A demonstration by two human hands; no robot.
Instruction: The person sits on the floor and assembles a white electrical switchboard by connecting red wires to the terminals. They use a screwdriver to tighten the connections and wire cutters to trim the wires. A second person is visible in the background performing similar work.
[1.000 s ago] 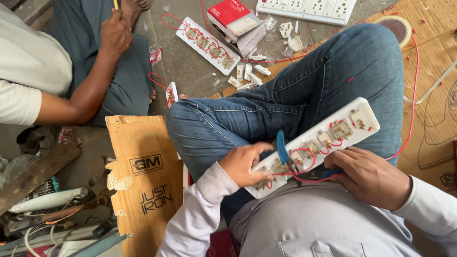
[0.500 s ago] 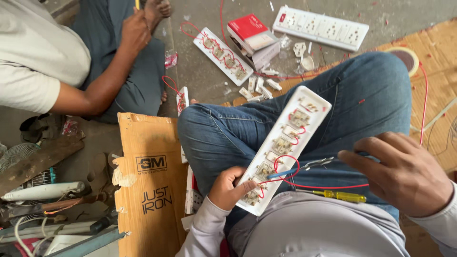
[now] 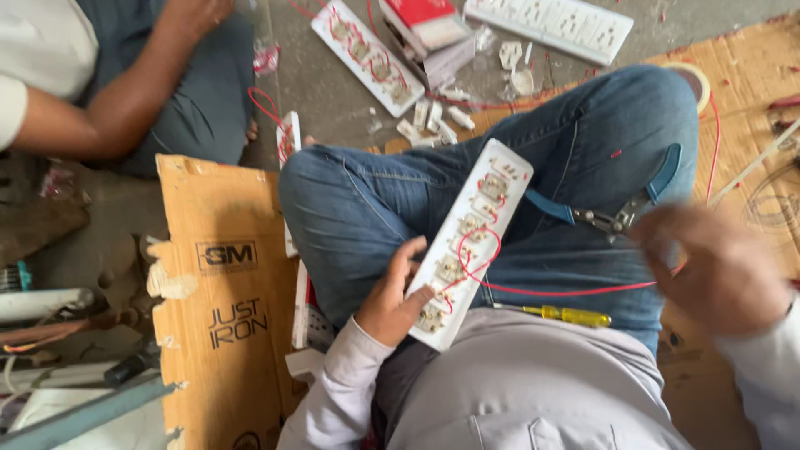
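Since half a second ago the right hand [image 3: 717, 267] has drawn out to the right, blurred, its grip on the red wire [image 3: 567, 292] impossible to tell, while the blue-handled pliers [image 3: 621, 218] now lie on the thigh just left of it. The left hand [image 3: 392, 296] grips the lower end of the open white plastic socket strip [image 3: 467, 237] on the lap. Three such strips lie beyond the hands, and one yellow-handled screwdriver [image 3: 567, 316] lies between them.

Left hand [image 3: 392, 296] is curling its fingers and thumb into a grip, sleeve bending up from below. Right hand [image 3: 717, 267] is hovering out wide, blurry, fingers [image 3: 658, 229] pinching loosely together.
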